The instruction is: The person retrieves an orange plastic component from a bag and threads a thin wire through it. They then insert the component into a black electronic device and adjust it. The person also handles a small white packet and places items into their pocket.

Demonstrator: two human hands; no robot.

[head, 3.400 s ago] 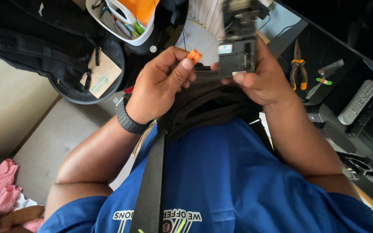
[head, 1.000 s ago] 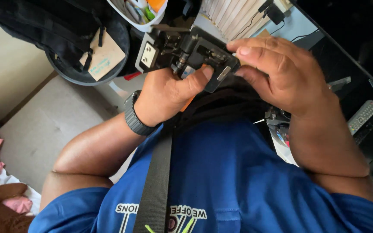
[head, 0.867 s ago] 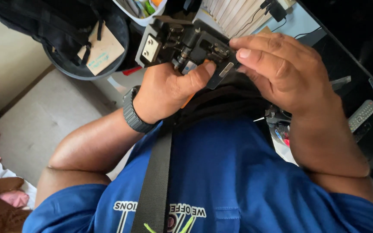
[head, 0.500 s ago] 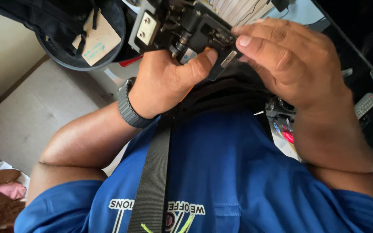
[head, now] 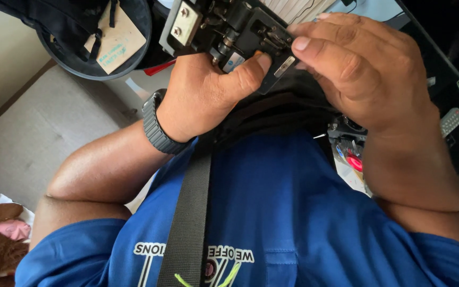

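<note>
One head cam, looking steeply down, v. close to chest.

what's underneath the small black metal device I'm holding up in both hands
Below the small black metal device: left hand, right hand, then a black strap across a blue shirt. The device's underside and anything behind the hands is hidden.

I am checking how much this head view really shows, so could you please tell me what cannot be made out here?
- Black device: its top is cut off by the upper edge.
- Left hand: fingers hidden behind the device; only the thumb shows.
- Right hand: fingertips cover the device's right side, so what they touch is hidden.
- Remote control: too small to make out its buttons.
- Tag in the black bag: partly covered by straps.
</note>
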